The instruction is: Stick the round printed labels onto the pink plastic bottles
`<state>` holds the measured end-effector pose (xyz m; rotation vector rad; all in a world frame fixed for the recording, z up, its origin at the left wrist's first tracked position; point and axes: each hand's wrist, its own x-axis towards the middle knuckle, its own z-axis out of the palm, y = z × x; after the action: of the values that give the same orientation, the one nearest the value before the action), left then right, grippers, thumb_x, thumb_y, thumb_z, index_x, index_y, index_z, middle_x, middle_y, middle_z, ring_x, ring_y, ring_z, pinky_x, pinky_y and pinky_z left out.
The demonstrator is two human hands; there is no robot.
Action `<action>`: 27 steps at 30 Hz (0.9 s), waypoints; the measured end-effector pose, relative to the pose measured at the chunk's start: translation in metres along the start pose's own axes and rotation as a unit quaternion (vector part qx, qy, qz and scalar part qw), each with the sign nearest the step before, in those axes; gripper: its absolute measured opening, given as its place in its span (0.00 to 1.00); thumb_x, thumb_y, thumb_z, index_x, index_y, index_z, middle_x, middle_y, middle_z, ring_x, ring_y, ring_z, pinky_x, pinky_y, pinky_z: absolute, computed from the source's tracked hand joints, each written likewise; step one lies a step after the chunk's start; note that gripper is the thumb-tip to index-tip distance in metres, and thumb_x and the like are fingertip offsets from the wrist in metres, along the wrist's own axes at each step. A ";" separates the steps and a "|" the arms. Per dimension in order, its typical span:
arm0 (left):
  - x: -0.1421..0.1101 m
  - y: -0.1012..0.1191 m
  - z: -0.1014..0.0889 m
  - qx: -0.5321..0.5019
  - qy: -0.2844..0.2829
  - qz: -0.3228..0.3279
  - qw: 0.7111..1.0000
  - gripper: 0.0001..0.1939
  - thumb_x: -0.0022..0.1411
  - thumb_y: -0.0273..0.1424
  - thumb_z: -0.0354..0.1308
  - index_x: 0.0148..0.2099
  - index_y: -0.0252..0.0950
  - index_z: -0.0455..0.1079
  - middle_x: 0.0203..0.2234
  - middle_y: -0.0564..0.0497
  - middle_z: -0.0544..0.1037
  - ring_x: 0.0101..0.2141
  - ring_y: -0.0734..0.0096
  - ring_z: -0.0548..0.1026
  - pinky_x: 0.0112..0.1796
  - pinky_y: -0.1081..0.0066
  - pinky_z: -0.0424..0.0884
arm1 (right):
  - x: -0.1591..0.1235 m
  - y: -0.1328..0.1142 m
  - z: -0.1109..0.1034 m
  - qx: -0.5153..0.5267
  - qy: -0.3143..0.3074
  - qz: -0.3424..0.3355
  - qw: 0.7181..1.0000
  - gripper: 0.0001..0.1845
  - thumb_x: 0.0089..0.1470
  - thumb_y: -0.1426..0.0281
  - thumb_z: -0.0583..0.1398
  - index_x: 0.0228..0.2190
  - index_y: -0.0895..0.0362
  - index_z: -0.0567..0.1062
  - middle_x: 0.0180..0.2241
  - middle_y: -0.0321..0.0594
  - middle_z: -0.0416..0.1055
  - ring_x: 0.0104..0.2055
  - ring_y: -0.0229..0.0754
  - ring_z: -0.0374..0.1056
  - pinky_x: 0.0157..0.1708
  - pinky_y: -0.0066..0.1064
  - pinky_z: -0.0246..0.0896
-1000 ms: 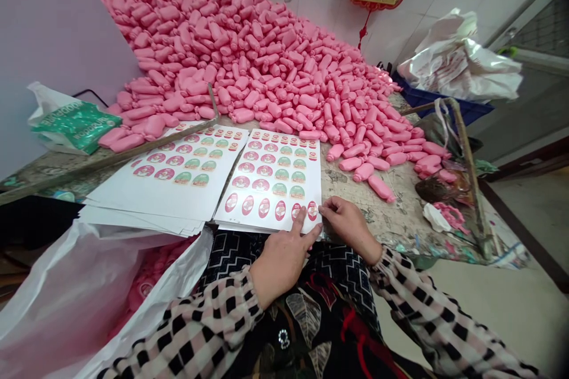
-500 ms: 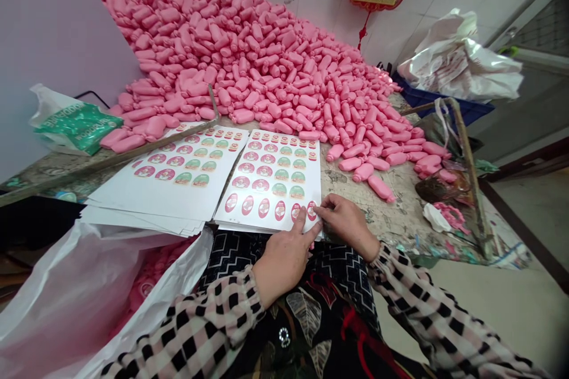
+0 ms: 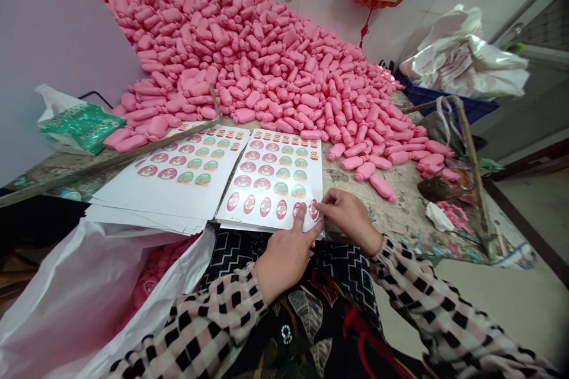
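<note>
A white sticker sheet (image 3: 275,154) lies in front of me, printed with rows of pink, green and red labels. My left hand (image 3: 287,251) rests at its lower right corner, index finger and thumb pressed on the paper. Its other fingers are curled under, and a small bit of pink shows beneath them; most of that is hidden. At the end of the bottom row, my right hand (image 3: 349,216) pinches the right edge of a pink oval sticker (image 3: 313,209). A second stack of sticker sheets (image 3: 146,198) lies to the left.
A big heap of pink bottles (image 3: 249,59) covers the back of the worktable (image 3: 351,189). A wooden strip (image 3: 178,133) crosses the left sheets. A white sack (image 3: 53,284) with pink pieces hangs open at lower left. A green plastic packet (image 3: 82,127) and a blue crate (image 3: 462,109) flank the heap.
My right fingers have shifted slightly left, from the sheet's edge onto the last oval sticker, and now pinch its edge. My left hand stays almost still on the sheet.
</note>
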<state>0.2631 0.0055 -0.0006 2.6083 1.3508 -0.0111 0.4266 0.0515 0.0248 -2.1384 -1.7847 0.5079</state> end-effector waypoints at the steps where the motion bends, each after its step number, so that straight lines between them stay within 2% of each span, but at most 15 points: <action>1: 0.000 0.000 0.000 0.000 0.002 -0.001 1.000 0.35 0.60 0.32 0.52 0.65 0.53 0.40 0.65 0.37 0.38 0.34 0.59 0.76 0.32 0.61 0.71 | 0.000 -0.001 -0.001 0.004 0.001 -0.005 1.000 0.13 0.44 0.56 0.60 0.22 0.52 0.73 0.23 0.33 0.72 0.25 0.38 0.63 0.23 0.28 0.45; 8: 0.000 0.000 0.002 -0.019 0.007 -0.004 1.000 0.34 0.61 0.32 0.51 0.65 0.53 0.41 0.64 0.36 0.36 0.36 0.58 0.76 0.33 0.61 0.70 | 0.002 0.001 -0.016 0.033 0.052 -0.032 0.998 0.16 0.44 0.54 0.59 0.22 0.54 0.73 0.22 0.35 0.71 0.24 0.37 0.62 0.23 0.28 0.47; 12: -0.004 -0.002 -0.001 -0.052 -0.001 -0.002 0.999 0.34 0.60 0.30 0.51 0.65 0.53 0.43 0.65 0.36 0.36 0.36 0.59 0.76 0.35 0.61 0.71 | 0.002 0.009 -0.018 0.098 0.072 -0.037 0.992 0.18 0.44 0.53 0.59 0.23 0.55 0.72 0.22 0.35 0.69 0.24 0.37 0.61 0.24 0.28 0.50; 15: -0.014 -0.006 -0.009 -0.129 0.042 0.013 0.991 0.32 0.61 0.29 0.50 0.65 0.50 0.44 0.64 0.39 0.43 0.44 0.58 0.74 0.41 0.61 0.69 | 0.002 0.017 -0.017 0.211 0.092 -0.029 0.973 0.19 0.43 0.53 0.60 0.23 0.57 0.71 0.21 0.36 0.67 0.24 0.37 0.59 0.24 0.28 0.52; 17: -0.019 -0.008 -0.017 -0.218 0.092 0.017 0.971 0.30 0.62 0.31 0.49 0.65 0.47 0.46 0.61 0.42 0.54 0.49 0.59 0.70 0.47 0.60 0.66 | 0.000 0.019 -0.018 0.300 0.099 -0.026 0.949 0.19 0.43 0.53 0.62 0.25 0.57 0.70 0.22 0.35 0.67 0.24 0.36 0.59 0.25 0.28 0.53; 18: -0.020 -0.010 -0.022 -0.281 0.114 0.005 0.953 0.29 0.62 0.34 0.50 0.64 0.46 0.48 0.58 0.43 0.60 0.49 0.60 0.69 0.47 0.61 0.65 | -0.002 0.019 -0.020 0.340 0.096 -0.026 0.935 0.18 0.43 0.54 0.62 0.25 0.57 0.70 0.23 0.35 0.67 0.25 0.36 0.59 0.26 0.28 0.54; 19: -0.020 -0.011 -0.027 -0.360 0.125 -0.019 0.924 0.29 0.62 0.37 0.51 0.63 0.45 0.50 0.53 0.44 0.67 0.47 0.62 0.71 0.46 0.63 0.67 | -0.005 0.016 -0.021 0.375 0.089 -0.027 0.923 0.18 0.43 0.55 0.62 0.26 0.57 0.69 0.24 0.35 0.67 0.26 0.36 0.60 0.27 0.28 0.56; 20: -0.019 -0.012 -0.031 -0.454 0.122 -0.050 0.881 0.29 0.61 0.41 0.51 0.62 0.43 0.52 0.47 0.45 0.72 0.42 0.64 0.73 0.42 0.65 0.69 | -0.009 0.012 -0.022 0.402 0.079 -0.029 0.912 0.17 0.44 0.55 0.62 0.26 0.57 0.69 0.25 0.36 0.68 0.27 0.36 0.61 0.28 0.29 0.57; 21: -0.016 -0.013 -0.035 -0.556 0.107 -0.081 0.820 0.28 0.60 0.44 0.51 0.61 0.42 0.55 0.40 0.46 0.75 0.35 0.66 0.74 0.36 0.67 0.70 | -0.013 0.007 -0.022 0.423 0.065 -0.032 0.903 0.17 0.44 0.56 0.62 0.26 0.57 0.69 0.26 0.36 0.68 0.28 0.36 0.62 0.30 0.29 0.58; 23: -0.008 -0.014 -0.042 -0.736 0.062 -0.126 0.663 0.27 0.60 0.49 0.48 0.55 0.38 0.59 0.28 0.49 0.74 0.25 0.71 0.72 0.25 0.72 0.68 | -0.023 -0.006 -0.021 0.450 0.033 -0.037 0.892 0.16 0.44 0.57 0.63 0.25 0.56 0.69 0.26 0.36 0.68 0.29 0.37 0.63 0.31 0.30 0.60; 24: -0.004 -0.015 -0.044 -0.799 0.043 -0.135 0.585 0.26 0.60 0.49 0.47 0.52 0.37 0.61 0.25 0.51 0.72 0.21 0.73 0.70 0.23 0.73 0.66 | -0.028 -0.013 -0.019 0.458 0.020 -0.040 0.888 0.16 0.44 0.57 0.63 0.25 0.56 0.69 0.25 0.35 0.69 0.28 0.37 0.63 0.31 0.30 0.60; 25: 0.001 -0.016 -0.045 -0.843 0.033 -0.140 0.519 0.25 0.60 0.49 0.48 0.50 0.36 0.62 0.24 0.52 0.71 0.20 0.74 0.69 0.21 0.74 0.66 | -0.033 -0.020 -0.017 0.464 0.007 -0.045 0.884 0.15 0.43 0.58 0.64 0.24 0.56 0.70 0.25 0.35 0.69 0.28 0.37 0.63 0.31 0.30 0.60; 26: 0.005 -0.016 -0.046 -0.871 0.030 -0.143 0.470 0.23 0.59 0.49 0.49 0.48 0.36 0.63 0.24 0.52 0.70 0.20 0.75 0.69 0.21 0.74 0.66 | -0.038 -0.026 -0.014 0.468 -0.004 -0.052 0.882 0.15 0.43 0.58 0.64 0.24 0.56 0.70 0.24 0.35 0.69 0.28 0.37 0.63 0.31 0.30 0.60; 27: 0.009 -0.017 -0.046 -0.888 0.029 -0.145 0.436 0.22 0.59 0.48 0.50 0.46 0.35 0.63 0.24 0.53 0.69 0.20 0.75 0.69 0.21 0.74 0.66 | -0.041 -0.031 -0.012 0.470 -0.015 -0.059 0.881 0.14 0.43 0.59 0.65 0.23 0.57 0.70 0.24 0.34 0.69 0.27 0.36 0.63 0.30 0.29 0.60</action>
<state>0.2506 0.0303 0.0406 0.4864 0.7121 0.8869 0.3985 0.0162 0.0524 -1.3260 -1.2429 1.0962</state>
